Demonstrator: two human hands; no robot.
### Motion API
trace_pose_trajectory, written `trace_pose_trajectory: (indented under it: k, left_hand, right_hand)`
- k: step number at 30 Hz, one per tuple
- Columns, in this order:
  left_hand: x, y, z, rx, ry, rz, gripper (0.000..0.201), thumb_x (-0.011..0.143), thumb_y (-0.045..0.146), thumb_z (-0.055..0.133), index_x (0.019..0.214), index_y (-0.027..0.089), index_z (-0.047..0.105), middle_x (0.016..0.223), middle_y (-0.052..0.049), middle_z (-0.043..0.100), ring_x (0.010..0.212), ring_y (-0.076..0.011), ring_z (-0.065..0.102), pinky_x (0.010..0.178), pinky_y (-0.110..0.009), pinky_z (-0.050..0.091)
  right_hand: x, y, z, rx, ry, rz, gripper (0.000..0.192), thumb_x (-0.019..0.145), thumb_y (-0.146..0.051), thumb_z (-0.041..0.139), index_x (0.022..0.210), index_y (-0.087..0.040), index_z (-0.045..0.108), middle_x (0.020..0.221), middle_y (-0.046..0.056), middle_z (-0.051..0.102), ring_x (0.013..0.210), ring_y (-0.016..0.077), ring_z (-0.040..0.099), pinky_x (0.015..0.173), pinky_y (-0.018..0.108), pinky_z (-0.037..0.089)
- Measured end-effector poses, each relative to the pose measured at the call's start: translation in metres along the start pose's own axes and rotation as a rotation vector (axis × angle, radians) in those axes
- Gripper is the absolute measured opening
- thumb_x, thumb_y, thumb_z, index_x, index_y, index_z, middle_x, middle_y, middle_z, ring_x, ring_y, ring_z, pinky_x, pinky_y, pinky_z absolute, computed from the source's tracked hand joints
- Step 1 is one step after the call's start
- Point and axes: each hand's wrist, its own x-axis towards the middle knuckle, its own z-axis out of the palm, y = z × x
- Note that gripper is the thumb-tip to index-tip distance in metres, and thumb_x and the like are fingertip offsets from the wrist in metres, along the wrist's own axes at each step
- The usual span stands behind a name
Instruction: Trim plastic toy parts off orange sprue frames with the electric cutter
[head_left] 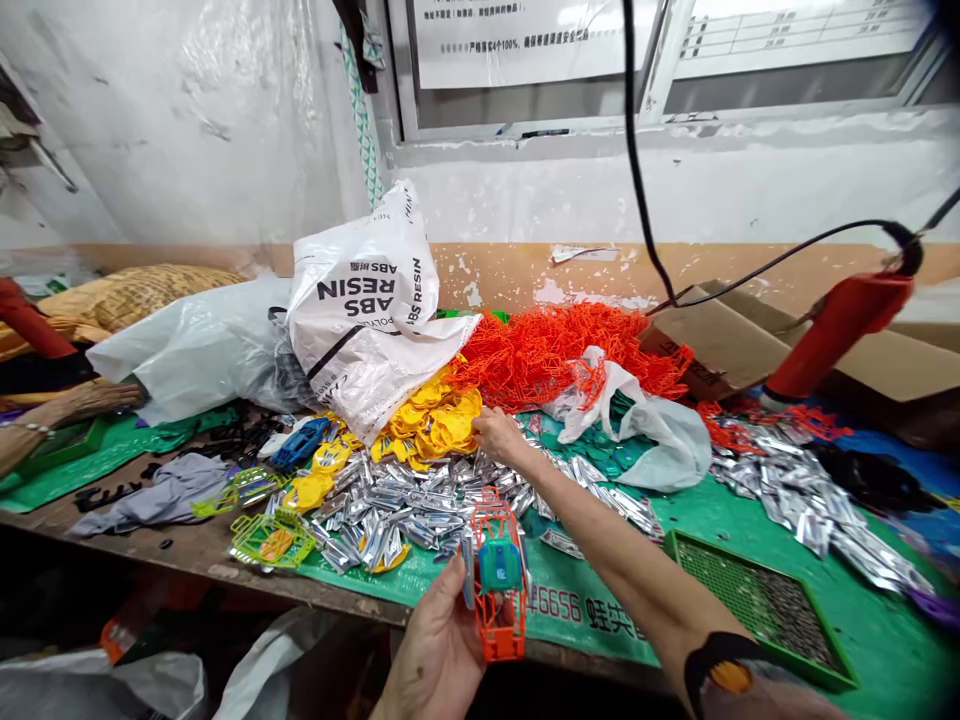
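Note:
Near the front edge of the table, my left hand [442, 640] holds an orange-red plastic car-shaped frame [501, 640]. A teal plastic piece [499, 564] sits in the middle of the frame, and silver strips show along its sides. My right hand [504, 438] is stretched forward to the right edge of a heap of yellow plastic pieces [427, 420], its fingers curled in on a yellow piece; the fingertips are partly hidden. Between my hands spreads a pile of shiny silver strips [420, 500]. Teal pieces [592, 445] lie to the right of my right hand.
Behind rise a white resin bag [360, 310] and a tangled heap of orange-red frames [555, 350]. A red power screwdriver [840, 330] hangs at right above more silver strips [810, 500]. A green tray [757, 600] holds small screws. Another person's hand [97, 405] is at far left.

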Motion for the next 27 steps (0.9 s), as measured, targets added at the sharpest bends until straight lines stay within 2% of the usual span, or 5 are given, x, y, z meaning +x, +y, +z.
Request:
trace_pose_trajectory:
  k: [8,12,16,22,27]
  left_hand:
    - [0.013,-0.004,-0.005,0.017,0.043,-0.003,0.017,0.080,0.012,0.068,0.097,0.017,0.069,0.084,-0.002,0.075,0.071,-0.0173,0.070,0.076,-0.033,0.056]
    - [0.010,-0.008,-0.001,0.011,-0.117,-0.014,0.038,0.071,0.004,0.062,0.106,0.018,0.068,0.091,-0.003,0.074,0.074,-0.0166,0.069,0.077,-0.033,0.055]
    - [0.007,-0.019,-0.003,-0.053,-0.244,-0.104,0.042,0.059,0.008,0.064,0.100,0.017,0.069,0.076,0.002,0.070,0.064,-0.0128,0.063,0.076,-0.031,0.054]
    - [0.019,-0.040,-0.014,-0.061,-0.108,-0.065,0.031,0.059,0.015,0.080,0.089,0.010,0.072,0.075,-0.004,0.070,0.059,-0.0113,0.062,0.063,-0.024,0.051]
    - [0.025,-0.029,-0.018,0.010,-0.014,0.088,0.039,0.055,0.015,0.083,0.093,0.013,0.074,0.077,-0.002,0.072,0.060,-0.0112,0.061,0.062,-0.023,0.050]
  right_hand:
    - [0.015,-0.005,-0.014,0.117,0.019,0.185,0.032,0.093,-0.035,0.057,0.119,-0.017,0.059,0.121,0.009,0.062,0.104,0.0216,0.063,0.088,0.043,0.055]
    - [0.022,-0.019,-0.015,0.190,-0.031,0.344,0.032,0.093,-0.034,0.058,0.119,-0.017,0.059,0.120,0.009,0.062,0.103,0.0212,0.063,0.087,0.042,0.055]
    - [0.023,-0.024,-0.003,0.260,-0.039,0.388,0.034,0.093,-0.033,0.058,0.121,-0.015,0.057,0.122,0.010,0.061,0.104,0.0216,0.063,0.087,0.043,0.055]
    - [0.020,-0.016,0.001,0.379,0.218,0.360,0.032,0.093,-0.033,0.055,0.119,-0.015,0.058,0.114,0.010,0.064,0.098,0.0208,0.063,0.084,0.040,0.054]
    - [-0.040,-0.013,-0.023,0.436,0.358,0.214,0.026,0.082,-0.026,0.058,0.104,-0.020,0.068,0.075,0.004,0.063,0.067,0.0194,0.058,0.064,0.035,0.046]
